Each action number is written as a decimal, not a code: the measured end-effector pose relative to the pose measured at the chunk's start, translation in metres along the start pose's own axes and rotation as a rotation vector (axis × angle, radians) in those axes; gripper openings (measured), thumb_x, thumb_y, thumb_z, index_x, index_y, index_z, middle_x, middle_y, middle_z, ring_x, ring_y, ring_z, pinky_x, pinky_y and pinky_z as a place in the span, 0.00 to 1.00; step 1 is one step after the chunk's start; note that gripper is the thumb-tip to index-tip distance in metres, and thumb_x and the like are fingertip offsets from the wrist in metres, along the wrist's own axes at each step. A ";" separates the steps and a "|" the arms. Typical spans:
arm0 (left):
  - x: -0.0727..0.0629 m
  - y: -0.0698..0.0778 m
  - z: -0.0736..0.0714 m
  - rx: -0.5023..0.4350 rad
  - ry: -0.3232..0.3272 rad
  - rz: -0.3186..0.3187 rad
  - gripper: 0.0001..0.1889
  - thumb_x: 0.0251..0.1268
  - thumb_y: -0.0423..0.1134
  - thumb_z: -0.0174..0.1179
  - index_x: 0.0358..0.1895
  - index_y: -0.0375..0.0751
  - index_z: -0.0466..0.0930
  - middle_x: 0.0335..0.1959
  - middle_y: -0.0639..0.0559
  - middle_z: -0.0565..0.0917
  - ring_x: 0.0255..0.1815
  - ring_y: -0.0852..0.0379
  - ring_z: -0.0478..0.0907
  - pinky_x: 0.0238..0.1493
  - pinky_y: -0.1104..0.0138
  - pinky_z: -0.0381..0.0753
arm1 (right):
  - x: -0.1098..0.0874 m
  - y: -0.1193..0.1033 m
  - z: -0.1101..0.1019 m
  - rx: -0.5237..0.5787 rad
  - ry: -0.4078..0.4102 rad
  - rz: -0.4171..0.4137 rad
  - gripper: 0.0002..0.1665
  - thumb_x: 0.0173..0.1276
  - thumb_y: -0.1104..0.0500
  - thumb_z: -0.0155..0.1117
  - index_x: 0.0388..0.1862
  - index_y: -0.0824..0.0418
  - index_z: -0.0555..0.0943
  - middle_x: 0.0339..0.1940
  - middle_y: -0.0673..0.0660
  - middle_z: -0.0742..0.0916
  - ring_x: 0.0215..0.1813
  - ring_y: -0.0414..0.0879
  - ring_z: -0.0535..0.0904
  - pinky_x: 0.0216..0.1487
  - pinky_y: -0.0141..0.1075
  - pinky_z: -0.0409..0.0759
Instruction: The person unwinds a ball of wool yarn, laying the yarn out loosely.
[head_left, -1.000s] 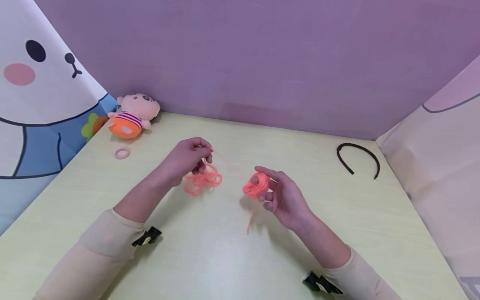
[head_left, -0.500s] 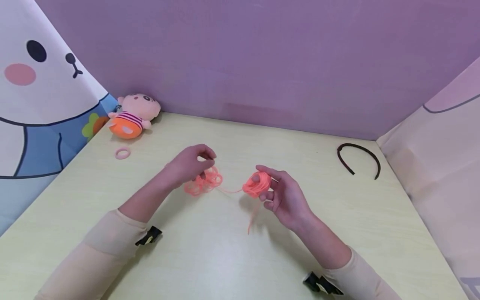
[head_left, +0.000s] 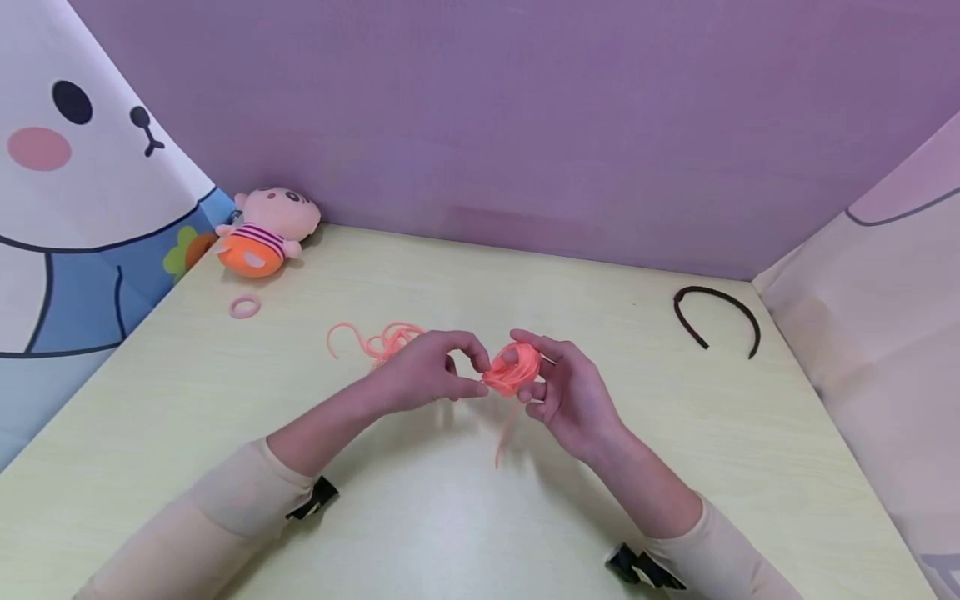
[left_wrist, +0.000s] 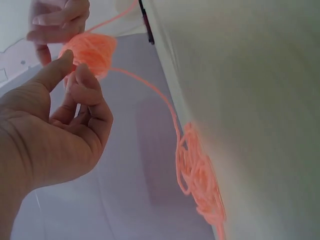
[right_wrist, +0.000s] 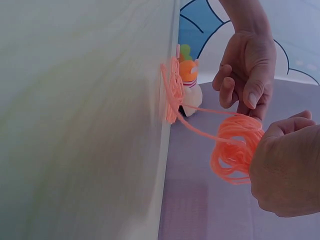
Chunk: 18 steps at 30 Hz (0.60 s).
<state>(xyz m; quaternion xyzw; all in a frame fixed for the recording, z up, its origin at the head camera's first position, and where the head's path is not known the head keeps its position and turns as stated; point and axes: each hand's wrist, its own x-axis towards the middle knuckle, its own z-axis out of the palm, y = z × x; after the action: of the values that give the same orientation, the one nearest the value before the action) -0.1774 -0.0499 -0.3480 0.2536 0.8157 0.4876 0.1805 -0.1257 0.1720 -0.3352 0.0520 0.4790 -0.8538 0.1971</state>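
A small wound bundle of coral-orange yarn (head_left: 513,369) is held above the table in my right hand (head_left: 573,398), its fingers and thumb curled round it. From the left, my left hand (head_left: 427,372) meets the bundle, thumb and index finger pinching yarn at its near edge, as the left wrist view shows. Behind the left hand a loose heap of the same yarn (head_left: 392,340) lies on the table, partly hidden by that hand. One strand runs from this heap up to the bundle (right_wrist: 235,145) in the right wrist view. A loose tail (head_left: 504,440) hangs below the bundle.
A plush toy (head_left: 266,232) in a striped top lies at the back left, with a pink ring (head_left: 244,307) in front of it. At the right lies a dark curved band (head_left: 717,292). Purple and patterned panels (head_left: 525,125) enclose the table's back and sides.
My left hand has moved right and down from above the loose heap to the bundle, uncovering part of the heap. The right hand has stayed nearly still, holding the bundle.
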 end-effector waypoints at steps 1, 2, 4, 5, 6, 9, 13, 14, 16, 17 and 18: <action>0.000 0.000 0.002 0.019 0.008 0.007 0.11 0.58 0.39 0.75 0.41 0.53 0.83 0.41 0.55 0.82 0.17 0.53 0.69 0.22 0.66 0.68 | 0.000 0.000 0.000 0.001 -0.001 -0.001 0.23 0.81 0.52 0.43 0.67 0.59 0.72 0.43 0.51 0.86 0.21 0.42 0.78 0.23 0.27 0.71; 0.000 0.001 0.003 0.038 0.016 0.011 0.11 0.58 0.39 0.75 0.40 0.54 0.83 0.41 0.56 0.82 0.17 0.56 0.68 0.22 0.66 0.68 | 0.000 0.000 0.000 0.001 -0.003 -0.001 0.23 0.81 0.52 0.43 0.67 0.59 0.72 0.43 0.51 0.86 0.21 0.42 0.78 0.23 0.27 0.71; 0.000 0.001 0.005 0.069 0.032 0.015 0.10 0.58 0.39 0.75 0.39 0.54 0.83 0.40 0.57 0.82 0.18 0.58 0.67 0.23 0.66 0.70 | 0.000 0.000 0.000 0.005 -0.006 -0.002 0.23 0.81 0.52 0.43 0.67 0.59 0.72 0.43 0.51 0.86 0.21 0.42 0.78 0.23 0.27 0.71; 0.000 0.001 0.006 0.081 0.038 0.019 0.10 0.58 0.39 0.75 0.39 0.54 0.84 0.40 0.57 0.82 0.18 0.58 0.68 0.23 0.66 0.70 | 0.000 0.000 0.001 0.007 -0.008 -0.002 0.23 0.81 0.52 0.42 0.67 0.59 0.72 0.43 0.51 0.86 0.21 0.41 0.78 0.23 0.27 0.70; 0.000 0.002 0.007 0.091 0.043 0.018 0.09 0.59 0.39 0.75 0.39 0.54 0.84 0.39 0.57 0.82 0.18 0.58 0.68 0.23 0.66 0.71 | 0.000 0.000 0.001 0.009 -0.009 -0.001 0.23 0.81 0.52 0.42 0.67 0.59 0.71 0.42 0.50 0.86 0.21 0.41 0.78 0.22 0.27 0.70; 0.000 0.003 0.008 0.099 0.051 0.013 0.07 0.61 0.37 0.73 0.38 0.53 0.85 0.37 0.57 0.82 0.19 0.57 0.71 0.22 0.65 0.71 | -0.001 0.000 0.001 0.013 -0.013 -0.001 0.23 0.81 0.52 0.42 0.67 0.60 0.71 0.42 0.50 0.86 0.21 0.41 0.78 0.22 0.27 0.70; -0.001 0.005 0.009 0.084 0.051 -0.011 0.05 0.64 0.36 0.71 0.37 0.52 0.85 0.36 0.57 0.82 0.19 0.56 0.73 0.21 0.66 0.70 | -0.001 0.000 0.001 0.014 -0.016 0.000 0.23 0.81 0.52 0.42 0.68 0.60 0.71 0.42 0.50 0.86 0.21 0.41 0.78 0.22 0.27 0.70; -0.001 0.006 0.008 0.079 0.051 -0.015 0.05 0.65 0.36 0.70 0.37 0.52 0.85 0.37 0.57 0.82 0.19 0.56 0.73 0.21 0.66 0.70 | -0.001 0.000 0.001 0.014 -0.015 0.000 0.23 0.81 0.52 0.42 0.68 0.60 0.71 0.42 0.50 0.86 0.21 0.41 0.78 0.22 0.27 0.70; -0.001 0.005 0.007 0.068 0.055 -0.021 0.04 0.66 0.36 0.69 0.38 0.51 0.84 0.38 0.56 0.82 0.20 0.53 0.75 0.22 0.66 0.70 | 0.000 0.000 0.001 0.016 -0.013 0.001 0.23 0.81 0.52 0.42 0.67 0.60 0.71 0.42 0.50 0.85 0.21 0.41 0.78 0.22 0.27 0.69; -0.001 0.004 0.007 0.062 0.059 -0.021 0.04 0.67 0.36 0.68 0.38 0.50 0.84 0.38 0.56 0.82 0.21 0.50 0.76 0.22 0.66 0.71 | 0.000 0.000 0.001 0.017 -0.011 0.001 0.23 0.81 0.52 0.42 0.67 0.60 0.72 0.42 0.50 0.85 0.21 0.41 0.78 0.22 0.27 0.69; -0.001 0.004 0.005 0.054 0.067 -0.026 0.03 0.67 0.36 0.67 0.39 0.49 0.84 0.39 0.55 0.82 0.22 0.48 0.77 0.22 0.66 0.71 | 0.000 0.000 0.001 0.018 -0.007 0.000 0.23 0.81 0.52 0.42 0.66 0.60 0.72 0.42 0.50 0.85 0.21 0.41 0.78 0.22 0.27 0.69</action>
<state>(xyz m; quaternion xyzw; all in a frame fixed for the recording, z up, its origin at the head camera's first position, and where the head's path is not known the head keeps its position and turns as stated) -0.1730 -0.0451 -0.3468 0.2311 0.8374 0.4712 0.1525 -0.1253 0.1716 -0.3349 0.0509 0.4706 -0.8583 0.1982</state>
